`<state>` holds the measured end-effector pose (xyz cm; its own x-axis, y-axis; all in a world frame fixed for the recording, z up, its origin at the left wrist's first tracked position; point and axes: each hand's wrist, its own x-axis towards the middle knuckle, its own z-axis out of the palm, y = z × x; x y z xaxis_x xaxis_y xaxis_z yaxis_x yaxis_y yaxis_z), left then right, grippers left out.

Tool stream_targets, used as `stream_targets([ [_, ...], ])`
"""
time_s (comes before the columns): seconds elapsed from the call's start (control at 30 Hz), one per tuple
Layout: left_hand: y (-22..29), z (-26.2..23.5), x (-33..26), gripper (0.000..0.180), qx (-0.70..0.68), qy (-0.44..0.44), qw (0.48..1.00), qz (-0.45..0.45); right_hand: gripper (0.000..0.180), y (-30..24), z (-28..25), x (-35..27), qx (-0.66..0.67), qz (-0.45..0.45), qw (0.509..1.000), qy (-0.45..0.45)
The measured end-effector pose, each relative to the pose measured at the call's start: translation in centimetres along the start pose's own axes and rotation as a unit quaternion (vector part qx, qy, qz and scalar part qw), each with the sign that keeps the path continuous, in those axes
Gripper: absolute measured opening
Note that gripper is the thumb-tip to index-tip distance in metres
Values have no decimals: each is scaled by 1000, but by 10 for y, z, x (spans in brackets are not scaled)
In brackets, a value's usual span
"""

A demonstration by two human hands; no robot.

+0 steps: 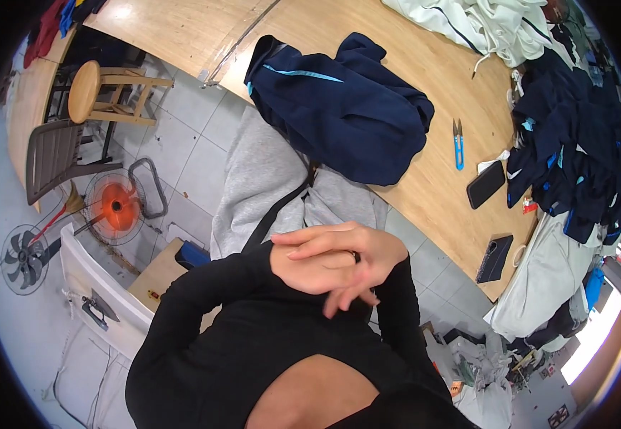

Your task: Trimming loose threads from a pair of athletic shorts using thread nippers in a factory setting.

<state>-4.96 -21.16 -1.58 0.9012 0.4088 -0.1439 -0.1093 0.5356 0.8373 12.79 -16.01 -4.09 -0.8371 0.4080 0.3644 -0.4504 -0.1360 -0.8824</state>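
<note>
My right hand [373, 250] lies across the back of my left hand [309, 270], in front of my chest. Its fingers stretch out flat toward the left wrist, where the black sleeve ends. Below it, the fingers of my left hand show in part, spread and blurred; neither hand holds anything that I can see. Beyond them, a navy garment [346, 107] with a light blue stripe lies bunched on the wooden table [425, 207], over its near edge. Blue-handled thread snips [458, 146] rest to its right. Grey cloth [260, 179] covers my lap.
A black phone [486, 186] and a dark flat case [495, 258] lie on the table's right. Navy garments [568, 136] are heaped beyond, white ones [467, 25] at the back. At left stand a wooden stool [85, 93], an orange-centred fan [116, 205] and an iron [99, 311] on a board.
</note>
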Motion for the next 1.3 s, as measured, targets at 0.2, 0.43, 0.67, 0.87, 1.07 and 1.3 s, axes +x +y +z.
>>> stream_targets([
  [0.2, 17, -2, 2, 71, 53, -2, 987, -151, 76, -8, -2, -9, -19, 85, 996, 8],
  [0.43, 58, -11, 11, 27, -80, 311, 938, 130, 35, -1, 5, -24, -29, 50, 881, 469],
  [0.67, 21, -62, -10, 49, 153, 390, 860, 290, 25, -8, -14, -47, -64, -125, 695, 706],
  [0.87, 30, -51, 7, 39, 132, 356, 909, 172, 29, -10, 7, -41, -164, -105, 787, 585],
  [1.07, 19, -52, 12, 74, -138, 104, 978, 118, 13, -37, 22, 19, 102, 131, 977, 135],
  [1.3, 43, -25, 35, 72, 30, 205, 978, 28, 67, 21, 67, -18, 78, 158, 930, 322],
])
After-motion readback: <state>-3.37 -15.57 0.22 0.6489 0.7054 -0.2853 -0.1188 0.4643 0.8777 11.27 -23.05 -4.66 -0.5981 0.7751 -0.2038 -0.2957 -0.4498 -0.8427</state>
